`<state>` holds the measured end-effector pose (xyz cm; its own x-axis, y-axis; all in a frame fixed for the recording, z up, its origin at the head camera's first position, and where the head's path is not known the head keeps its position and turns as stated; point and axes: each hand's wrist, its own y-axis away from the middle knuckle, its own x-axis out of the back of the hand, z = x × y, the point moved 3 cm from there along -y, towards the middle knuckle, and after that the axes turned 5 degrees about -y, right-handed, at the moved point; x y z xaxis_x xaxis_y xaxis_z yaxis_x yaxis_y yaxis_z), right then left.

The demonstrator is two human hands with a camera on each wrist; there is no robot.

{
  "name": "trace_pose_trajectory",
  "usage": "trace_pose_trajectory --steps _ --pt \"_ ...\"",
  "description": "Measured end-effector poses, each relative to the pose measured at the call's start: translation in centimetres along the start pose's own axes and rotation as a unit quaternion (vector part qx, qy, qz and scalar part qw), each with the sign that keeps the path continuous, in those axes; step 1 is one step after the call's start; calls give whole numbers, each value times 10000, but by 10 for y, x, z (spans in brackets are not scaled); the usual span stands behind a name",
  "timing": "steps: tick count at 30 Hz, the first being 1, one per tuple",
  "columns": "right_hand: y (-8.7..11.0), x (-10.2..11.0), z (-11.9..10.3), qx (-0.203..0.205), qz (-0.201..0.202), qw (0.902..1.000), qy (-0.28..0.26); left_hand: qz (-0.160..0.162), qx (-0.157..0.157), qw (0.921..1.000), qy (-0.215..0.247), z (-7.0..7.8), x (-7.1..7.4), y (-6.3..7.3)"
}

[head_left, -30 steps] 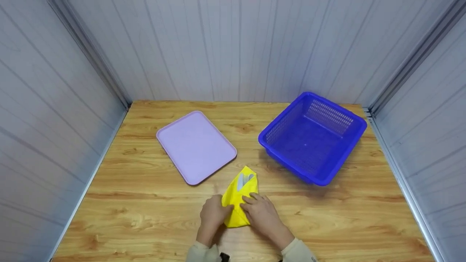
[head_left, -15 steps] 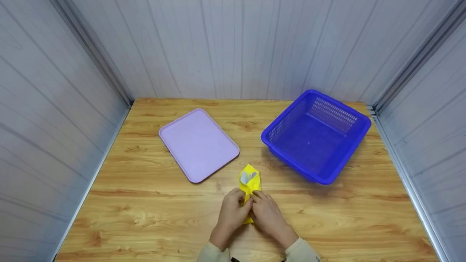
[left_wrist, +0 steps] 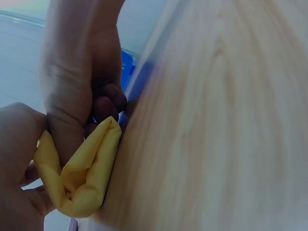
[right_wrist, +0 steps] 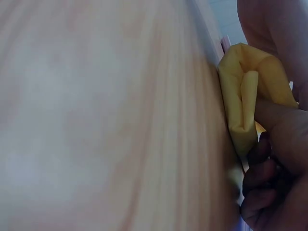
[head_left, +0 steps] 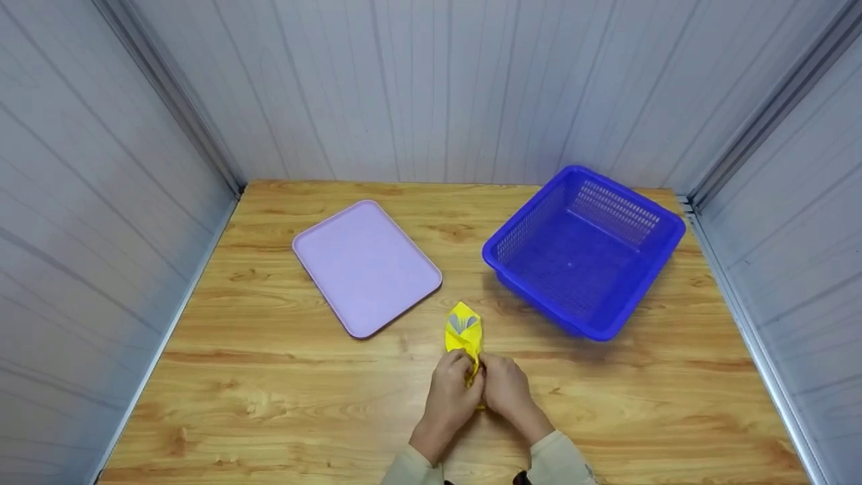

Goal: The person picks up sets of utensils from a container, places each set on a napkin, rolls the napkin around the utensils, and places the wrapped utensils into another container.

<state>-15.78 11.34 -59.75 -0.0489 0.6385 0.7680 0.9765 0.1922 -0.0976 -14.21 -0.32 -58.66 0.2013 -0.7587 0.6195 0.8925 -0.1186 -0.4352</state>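
Observation:
A yellow napkin (head_left: 463,343), folded into a narrow roll, lies on the table with its pointed end away from me. Grey cutlery (head_left: 462,323) shows in its opening, a fork between two other pieces. My left hand (head_left: 452,392) grips the napkin's left side. From the right, my right hand (head_left: 506,387) pinches the folded edge, knuckles close to the left hand. In the left wrist view the napkin (left_wrist: 82,192) curls over at its near end. The right wrist view shows my right thumb (right_wrist: 276,115) inside the napkin fold (right_wrist: 248,96). The cutlery handles are hidden.
A pink-lilac tray (head_left: 367,269) lies flat at the left back of the wooden table (head_left: 269,404). At the right back stands a blue perforated basket (head_left: 572,269). Pale panelled walls (head_left: 417,87) close in the back and both sides.
The napkin's wide left side has been folded over to the right, making it a narrow roll. My left hand has moved right, up against the right hand.

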Motion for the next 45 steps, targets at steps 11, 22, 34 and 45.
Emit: trace_pose_trajectory --steps 11,22,34,45 --pt "4 5 13 188 -579 9855 -1586 399 537 9977 72 3 -10 2" --pt "19 16 27 -1270 -2101 8148 -5252 3 386 9983 -429 6 -12 5" --pt "14 6 22 -2209 -8 8638 -4527 -1369 382 9885 520 -7 -3 2" --pt "16 -1 18 -2456 577 8844 -3926 -2633 21 9553 -1340 -15 -6 10"
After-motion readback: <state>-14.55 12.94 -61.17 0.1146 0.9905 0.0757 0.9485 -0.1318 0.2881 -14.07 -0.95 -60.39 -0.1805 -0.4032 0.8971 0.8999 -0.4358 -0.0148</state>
